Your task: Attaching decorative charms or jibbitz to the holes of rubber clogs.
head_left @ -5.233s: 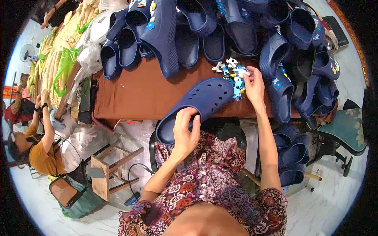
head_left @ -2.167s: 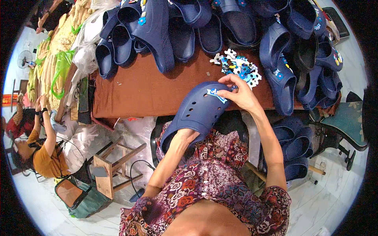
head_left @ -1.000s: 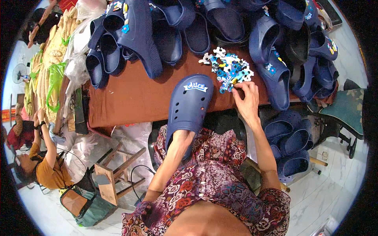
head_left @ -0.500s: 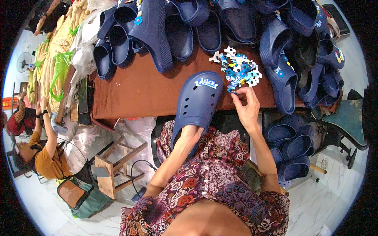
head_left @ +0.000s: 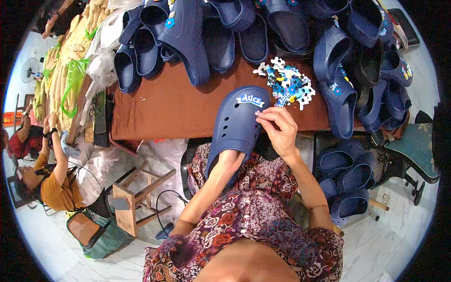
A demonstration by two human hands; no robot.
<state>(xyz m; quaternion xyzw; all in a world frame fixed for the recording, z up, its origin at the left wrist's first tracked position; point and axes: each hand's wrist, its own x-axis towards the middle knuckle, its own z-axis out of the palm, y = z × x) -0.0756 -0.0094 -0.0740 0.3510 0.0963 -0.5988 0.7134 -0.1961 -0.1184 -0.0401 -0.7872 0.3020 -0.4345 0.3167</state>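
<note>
Pinching a tiny charm (head_left: 258, 113) in my right hand (head_left: 280, 131). Head view: clog (head_left: 240, 124) is just left of the pinch, long axis running away from me, toe slightly right; that hand's nearest its right-side holes (head_left: 257, 126). Left hand (head_left: 228, 162) is inside the clog, fingers hidden, can't tell. Green bag (head_left: 77, 73): contents unclear.

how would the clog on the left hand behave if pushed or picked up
The clog probably flexes but springs back, as it looks moulded and domed. It is likely light for its size, being hollow and perforated. If let go, it might tip, since it juts past the edge of the table.
</note>
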